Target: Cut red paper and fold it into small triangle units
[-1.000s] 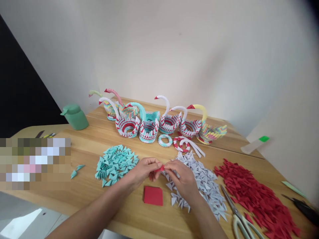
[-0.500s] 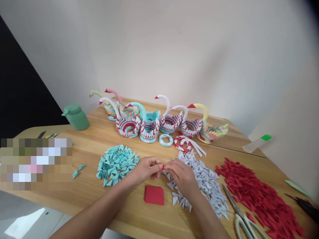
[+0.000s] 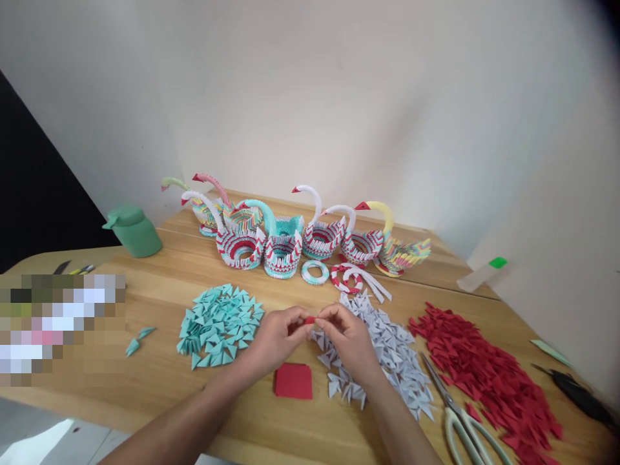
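Between the fingertips of both hands is a small piece of red paper (image 3: 310, 320), partly hidden by the fingers. My left hand (image 3: 283, 332) pinches it from the left and my right hand (image 3: 347, 332) from the right, thumbs and forefingers almost touching. Just below them on the table lies a stack of red paper rectangles (image 3: 293, 381). A heap of folded teal paper triangles (image 3: 220, 323) is left of my left hand. White folded triangles (image 3: 394, 349) spread beneath and beyond my right hand, and a long heap of red triangles (image 3: 484, 374) lies farther right.
Several folded-paper swans (image 3: 283, 252) stand at the back of the wooden table (image 3: 159, 303). In front of them lie a teal-and-white paper ring (image 3: 314, 272) and a red-and-white one. Scissors (image 3: 458, 413) rest at the right. A green pitcher (image 3: 138, 236) stands left; a green-capped bottle (image 3: 479, 278) lies right.
Both hands stay together around the red paper, with the fingers shifted and more of the paper showing. The whole view has moved slightly, so the table things appear farther left.
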Tool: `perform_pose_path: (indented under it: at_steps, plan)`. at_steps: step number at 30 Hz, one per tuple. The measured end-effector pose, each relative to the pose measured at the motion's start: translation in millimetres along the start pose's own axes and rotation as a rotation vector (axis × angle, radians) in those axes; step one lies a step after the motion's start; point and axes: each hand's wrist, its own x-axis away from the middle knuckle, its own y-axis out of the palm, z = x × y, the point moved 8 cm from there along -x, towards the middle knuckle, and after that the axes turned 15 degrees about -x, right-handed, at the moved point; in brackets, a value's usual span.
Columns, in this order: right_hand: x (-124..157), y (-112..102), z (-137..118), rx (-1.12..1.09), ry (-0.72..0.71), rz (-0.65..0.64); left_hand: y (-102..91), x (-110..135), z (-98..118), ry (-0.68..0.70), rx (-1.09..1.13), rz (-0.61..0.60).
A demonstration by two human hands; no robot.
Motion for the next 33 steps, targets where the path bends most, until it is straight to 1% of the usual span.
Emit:
perform_pose_path:
  at_steps: [3,5,8,11,14,17,21,25,27,30,33]
  plan:
    - [0,1,2,-0.050,0.023,-0.014,3.3,-1,-2,-0.051,0.163,-0.049]
    - [0,2,3,-0.083,0.049,-0.046,4.8,-2,-3,-0.076,0.213,-0.070]
    - [0,5,0,-0.066,0.061,-0.106,4.5,-2,-6,-0.074,0.141,-0.058]
    - [0,9,-12,0.057,-0.027,-0.142,3.2,-1,-6,-0.045,-0.001,-0.020]
    - [0,8,-21,0.122,-0.118,-0.111,3.4,-1,-4,-0.032,-0.060,-0.014]
    - [0,1,-21,0.111,-0.125,-0.048,3.0,-1,-4,-0.051,-0.042,-0.027]
    - [0,-1,-16,0.082,-0.086,-0.044,0.8,-2,-5,-0.061,0.004,-0.024]
    - [0,2,-7,0.013,0.021,-0.070,0.9,-2,-8,-0.065,0.009,-0.014]
    - [0,3,-3,0.001,0.052,-0.065,1.8,-2,-9,-0.067,-0.009,-0.015]
    - [-1,0,3,-0.007,0.075,-0.035,4.2,-2,-5,-0.041,-0.019,-0.046]
    - [-2,-4,7,-0.041,0.086,-0.011,4.3,-1,3,0.015,-0.023,-0.066]
